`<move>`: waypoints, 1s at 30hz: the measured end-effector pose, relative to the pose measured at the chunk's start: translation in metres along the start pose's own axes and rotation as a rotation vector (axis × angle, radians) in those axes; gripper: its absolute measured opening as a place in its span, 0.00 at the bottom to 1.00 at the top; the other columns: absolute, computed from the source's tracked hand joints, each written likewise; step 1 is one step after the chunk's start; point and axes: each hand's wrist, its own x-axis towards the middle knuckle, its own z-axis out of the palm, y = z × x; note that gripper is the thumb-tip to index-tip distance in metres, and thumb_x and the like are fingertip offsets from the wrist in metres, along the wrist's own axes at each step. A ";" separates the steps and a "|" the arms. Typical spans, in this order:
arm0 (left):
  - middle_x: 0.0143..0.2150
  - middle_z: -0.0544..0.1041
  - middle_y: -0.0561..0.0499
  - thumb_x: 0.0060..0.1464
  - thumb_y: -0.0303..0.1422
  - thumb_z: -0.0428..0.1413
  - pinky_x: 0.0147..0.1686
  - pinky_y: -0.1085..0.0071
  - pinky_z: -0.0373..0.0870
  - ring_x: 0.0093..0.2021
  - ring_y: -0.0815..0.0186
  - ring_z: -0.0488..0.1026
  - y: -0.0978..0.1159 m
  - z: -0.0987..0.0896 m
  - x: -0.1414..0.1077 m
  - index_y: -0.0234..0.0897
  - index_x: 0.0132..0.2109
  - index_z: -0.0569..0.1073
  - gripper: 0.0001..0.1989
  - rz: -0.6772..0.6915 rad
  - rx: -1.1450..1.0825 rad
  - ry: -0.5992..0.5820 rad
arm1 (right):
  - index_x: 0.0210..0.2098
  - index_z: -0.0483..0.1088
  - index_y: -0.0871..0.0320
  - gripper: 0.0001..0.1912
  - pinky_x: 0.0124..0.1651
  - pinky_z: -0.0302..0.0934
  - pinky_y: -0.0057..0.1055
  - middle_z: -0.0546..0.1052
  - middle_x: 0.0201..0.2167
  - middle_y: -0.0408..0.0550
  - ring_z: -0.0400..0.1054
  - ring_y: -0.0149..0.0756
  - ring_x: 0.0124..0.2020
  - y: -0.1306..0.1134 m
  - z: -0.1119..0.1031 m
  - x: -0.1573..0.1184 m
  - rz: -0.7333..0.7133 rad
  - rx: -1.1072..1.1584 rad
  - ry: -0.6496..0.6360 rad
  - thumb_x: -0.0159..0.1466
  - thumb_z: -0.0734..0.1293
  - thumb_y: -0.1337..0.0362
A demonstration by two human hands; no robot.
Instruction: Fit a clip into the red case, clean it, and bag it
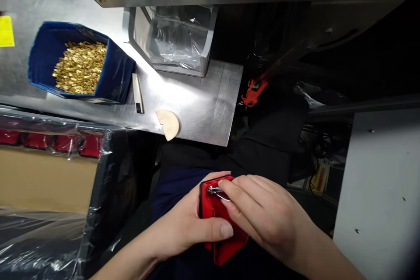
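The left hand [187, 224] grips a red case [231, 247] above the lap [177, 180]; the right hand [267, 214] appears to pinch a wire [216, 190] inside it; a slipping pinch could let the wire spring loose.

No readable text. Yellow printed item [319, 178] left of the white panel [380, 175]: sideways lettering, too small and blurred to make out; can't tell what carries it. Yellow label [5, 31] on metal surface [200, 116], well apart from its right edge: nothing legible.
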 end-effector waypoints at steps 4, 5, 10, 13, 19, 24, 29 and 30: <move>0.57 0.75 0.43 0.50 0.43 0.72 0.59 0.51 0.65 0.58 0.50 0.72 0.000 -0.001 0.000 0.44 0.69 0.56 0.47 -0.034 0.035 0.015 | 0.47 0.74 0.66 0.13 0.33 0.60 0.39 0.73 0.32 0.50 0.63 0.40 0.30 -0.002 -0.002 0.002 -0.007 -0.073 -0.066 0.70 0.59 0.72; 0.56 0.75 0.44 0.49 0.42 0.72 0.59 0.51 0.66 0.57 0.50 0.73 0.000 -0.001 0.001 0.44 0.69 0.56 0.47 -0.042 0.044 0.021 | 0.47 0.74 0.66 0.13 0.32 0.59 0.39 0.73 0.31 0.50 0.62 0.40 0.29 -0.002 -0.003 0.003 -0.011 -0.104 -0.075 0.70 0.59 0.72; 0.56 0.75 0.46 0.49 0.43 0.72 0.57 0.56 0.67 0.57 0.52 0.72 -0.001 -0.004 0.003 0.46 0.69 0.58 0.46 -0.026 0.004 -0.019 | 0.46 0.75 0.64 0.13 0.34 0.62 0.39 0.74 0.33 0.49 0.65 0.39 0.31 0.008 -0.013 0.003 -0.049 -0.015 -0.123 0.72 0.59 0.70; 0.51 0.76 0.47 0.51 0.43 0.71 0.49 0.64 0.69 0.49 0.59 0.74 -0.002 -0.007 0.003 0.43 0.68 0.61 0.43 -0.021 -0.054 -0.073 | 0.53 0.72 0.61 0.12 0.39 0.66 0.35 0.76 0.36 0.47 0.70 0.36 0.35 0.018 -0.022 -0.002 0.101 0.135 -0.034 0.73 0.61 0.68; 0.53 0.77 0.45 0.52 0.44 0.70 0.50 0.65 0.70 0.50 0.58 0.75 -0.002 -0.012 0.006 0.41 0.68 0.62 0.42 -0.018 -0.127 -0.130 | 0.57 0.70 0.62 0.14 0.46 0.69 0.37 0.78 0.42 0.52 0.73 0.39 0.42 0.025 -0.014 -0.006 0.034 0.043 -0.092 0.73 0.63 0.69; 0.53 0.78 0.44 0.52 0.43 0.70 0.49 0.66 0.70 0.53 0.54 0.76 0.000 -0.011 0.010 0.40 0.68 0.63 0.42 -0.021 -0.142 -0.182 | 0.55 0.71 0.66 0.13 0.39 0.67 0.38 0.77 0.38 0.51 0.70 0.39 0.36 0.021 -0.008 0.004 -0.113 -0.098 -0.124 0.72 0.62 0.71; 0.52 0.78 0.44 0.52 0.44 0.70 0.51 0.63 0.70 0.52 0.53 0.76 0.001 -0.010 0.010 0.38 0.66 0.65 0.40 -0.018 -0.147 -0.180 | 0.54 0.72 0.69 0.13 0.33 0.64 0.37 0.76 0.34 0.50 0.67 0.37 0.31 0.018 -0.008 0.012 -0.186 -0.180 -0.112 0.72 0.61 0.71; 0.51 0.78 0.44 0.52 0.44 0.70 0.51 0.63 0.70 0.52 0.54 0.76 0.001 -0.011 0.010 0.38 0.66 0.65 0.39 -0.015 -0.145 -0.181 | 0.53 0.72 0.69 0.13 0.32 0.63 0.37 0.76 0.33 0.50 0.67 0.37 0.31 0.018 -0.007 0.012 -0.199 -0.192 -0.111 0.72 0.61 0.72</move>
